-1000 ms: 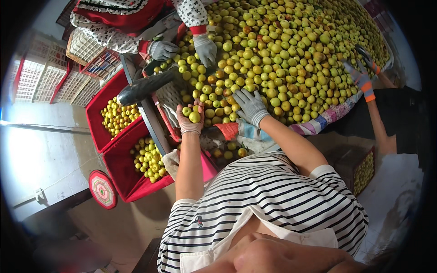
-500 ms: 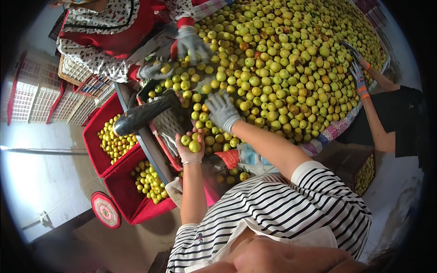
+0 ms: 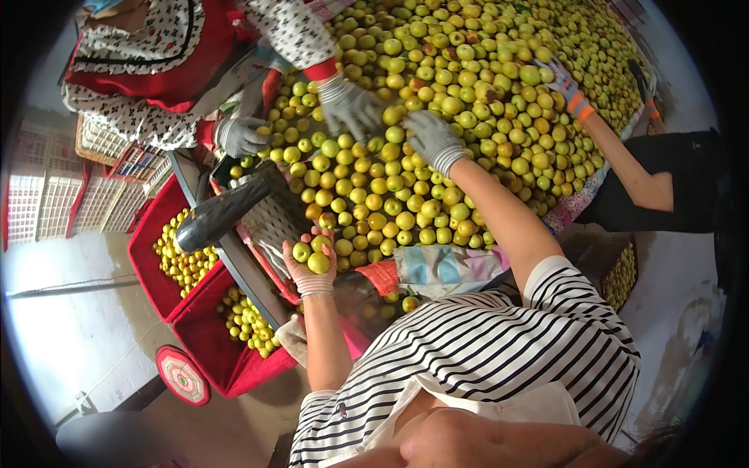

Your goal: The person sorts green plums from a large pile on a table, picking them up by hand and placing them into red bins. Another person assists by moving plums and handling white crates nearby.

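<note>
My left hand (image 3: 310, 265), in a pale glove with bare-looking fingertips, is cupped palm up near the pile's front edge, holding several small yellow-green fruits (image 3: 318, 263). My right hand (image 3: 437, 142), in a grey knitted glove, reaches forward onto the big fruit pile (image 3: 499, 109), fingers apart and resting among the fruit. Just behind my left hand is a slotted chute (image 3: 283, 210) beside a dark curved metal piece (image 3: 218, 212). A cloth-padded edge (image 3: 445, 265) runs between my forearms along the front of the pile.
A co-worker's gloved hands (image 3: 347, 105) (image 3: 242, 136) are across from me; another person's gloved hand (image 3: 569, 90) is at right. Red-lined bins (image 3: 199, 343) with fruit stand at left, beside stacked crates (image 3: 109, 195), a round patterned seat (image 3: 182, 374) and a dark crate (image 3: 616, 277) at right.
My left hand has moved down and slightly left with its fruit. My right hand has swept left, then forward and right across the pile. The co-workers' hands have shifted over the fruit.
</note>
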The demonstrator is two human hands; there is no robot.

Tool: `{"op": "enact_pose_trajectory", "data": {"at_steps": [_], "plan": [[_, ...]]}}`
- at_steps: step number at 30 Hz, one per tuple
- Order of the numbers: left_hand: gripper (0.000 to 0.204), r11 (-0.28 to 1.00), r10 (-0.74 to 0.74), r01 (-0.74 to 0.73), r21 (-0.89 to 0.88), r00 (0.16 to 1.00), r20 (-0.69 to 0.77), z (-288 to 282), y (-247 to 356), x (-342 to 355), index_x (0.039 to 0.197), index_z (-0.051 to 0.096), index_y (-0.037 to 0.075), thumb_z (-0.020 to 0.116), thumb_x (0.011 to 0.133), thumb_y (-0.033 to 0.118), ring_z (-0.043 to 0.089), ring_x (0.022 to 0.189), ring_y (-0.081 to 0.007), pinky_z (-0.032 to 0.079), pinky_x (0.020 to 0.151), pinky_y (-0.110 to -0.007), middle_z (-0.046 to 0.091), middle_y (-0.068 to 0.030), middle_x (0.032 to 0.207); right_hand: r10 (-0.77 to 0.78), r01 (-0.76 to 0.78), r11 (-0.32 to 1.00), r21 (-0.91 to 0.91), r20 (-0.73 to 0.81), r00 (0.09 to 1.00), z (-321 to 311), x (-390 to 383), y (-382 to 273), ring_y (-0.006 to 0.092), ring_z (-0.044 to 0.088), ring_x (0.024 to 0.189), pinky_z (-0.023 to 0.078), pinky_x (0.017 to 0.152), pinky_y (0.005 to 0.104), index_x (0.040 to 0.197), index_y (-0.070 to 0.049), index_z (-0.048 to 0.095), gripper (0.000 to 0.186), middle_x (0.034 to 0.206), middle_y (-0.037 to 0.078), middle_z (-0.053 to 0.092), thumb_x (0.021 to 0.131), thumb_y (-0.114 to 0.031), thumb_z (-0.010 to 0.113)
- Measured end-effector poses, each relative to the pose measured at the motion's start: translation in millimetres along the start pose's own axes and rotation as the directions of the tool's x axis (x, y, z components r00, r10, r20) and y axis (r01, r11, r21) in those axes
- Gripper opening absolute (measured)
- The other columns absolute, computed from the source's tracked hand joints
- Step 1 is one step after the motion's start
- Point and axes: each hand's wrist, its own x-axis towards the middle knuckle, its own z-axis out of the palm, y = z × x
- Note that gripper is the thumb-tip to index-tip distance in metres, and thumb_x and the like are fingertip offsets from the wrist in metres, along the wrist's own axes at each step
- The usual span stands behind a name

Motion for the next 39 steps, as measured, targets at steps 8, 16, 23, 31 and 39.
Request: {"op": "enact_pose_trajectory", "data": {"at_steps": [8,16,23,31,39], "plan": [[0.04,0.998,0.007,-0.006,0.062,1.0,-0.008,6.7,0.0,-4.1,0.085,0.057,0.005,0.066,0.081,0.043,0.056,0.105,-0.0337,0.062,0.065,-0.036,0.06,-0.0116,0.104,0.076,-0.08,0.996,0.028,0.11,0.991,4.1,-30.1,-70.4,0.0277,0.036,0.137,0.024,0.115,0.0484,0.144,-0.009,0.037,0.06,0.15,0.013,0.036,0.096,-0.043,0.046],[0.039,0.998,-0.021,0.023,0.063,0.999,-0.028,9.9,-1.3,-0.3,0.085,0.057,0.006,0.063,0.083,0.044,0.057,0.103,-0.0348,0.06,0.059,-0.039,0.06,-0.0121,0.102,-0.261,0.303,0.905,0.3,-0.171,0.95,-7.7,-33.6,-66.3,0.0257,0.053,0.12,0.04,0.106,0.0425,0.11,-0.011,0.066,0.027,0.118,0.009,0.06,0.089,-0.027,0.06],[0.043,0.997,-0.049,0.052,0.063,0.997,-0.056,6.2,0.9,0.5,0.083,0.057,0.003,0.061,0.083,0.046,0.056,0.105,-0.0349,0.061,0.063,-0.038,0.059,-0.0126,0.103,0.087,-0.091,0.996,0.018,0.145,0.986,-32.6,-9.6,41.7,0.0241,0.036,0.137,0.039,0.11,0.045,0.132,-0.015,0.053,0.044,0.149,0.004,0.036,0.089,-0.006,0.056],[0.04,0.999,-0.001,0.004,0.054,0.998,-0.055,8.7,-1.6,-3.6,0.082,0.058,0.003,0.062,0.084,0.043,0.058,0.102,-0.0341,0.062,0.06,-0.038,0.059,-0.0121,0.1,0.158,-0.176,0.984,0.016,0.356,0.921,-52.3,-18.9,6.2,0.0297,0.053,0.118,0.048,0.101,0.0397,0.118,-0.01,0.061,0.031,0.128,0.013,0.051,0.087,-0.011,0.06],[0.042,0.999,-0.024,0.026,0.032,0.998,-0.059,6.6,0.8,-2.9,0.083,0.059,0.006,0.063,0.083,0.047,0.059,0.103,-0.0354,0.061,0.059,-0.04,0.06,-0.0117,0.1,0.134,-0.399,-0.144,0.906,0.417,0.899,-50.4,-15.7,80.1,0.0076,0.051,0.049,0.045,0.043,0.0218,0.103,-0.01,0.063,0.05,0.072,0.003,0.06,0.077,-0.05,0.077]]}}
